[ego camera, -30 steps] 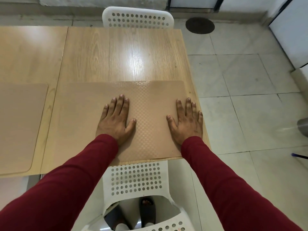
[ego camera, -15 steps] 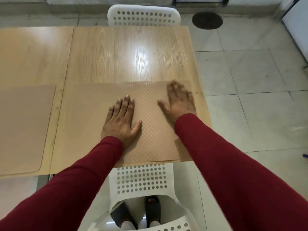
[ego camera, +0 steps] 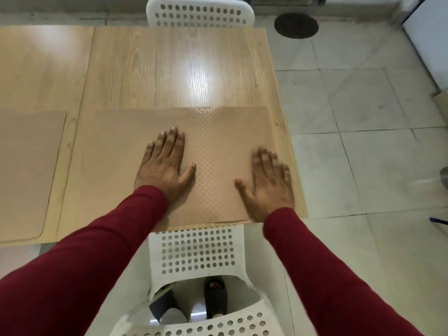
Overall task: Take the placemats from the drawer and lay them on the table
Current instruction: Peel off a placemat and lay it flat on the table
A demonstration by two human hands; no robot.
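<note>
A tan textured placemat (ego camera: 218, 132) lies flat on the light wooden table (ego camera: 174, 69), near its front edge. My left hand (ego camera: 164, 166) rests palm down on the mat's middle with straight fingers. My right hand (ego camera: 269, 185), blurred, lies flat with spread fingers at the mat's right edge. A second tan placemat (ego camera: 26, 170) lies on the adjoining table to the left. No drawer is in view.
A white perforated chair (ego camera: 196, 251) stands tucked under the table's near edge, and another white chair (ego camera: 198, 13) stands at the far side. Tiled floor with a dark round drain cover (ego camera: 296, 25) stretches to the right. My feet show below the near chair.
My right hand has slid from the mat's upper right back toward me and out to its right edge. My left hand has stayed in place on the mat.
</note>
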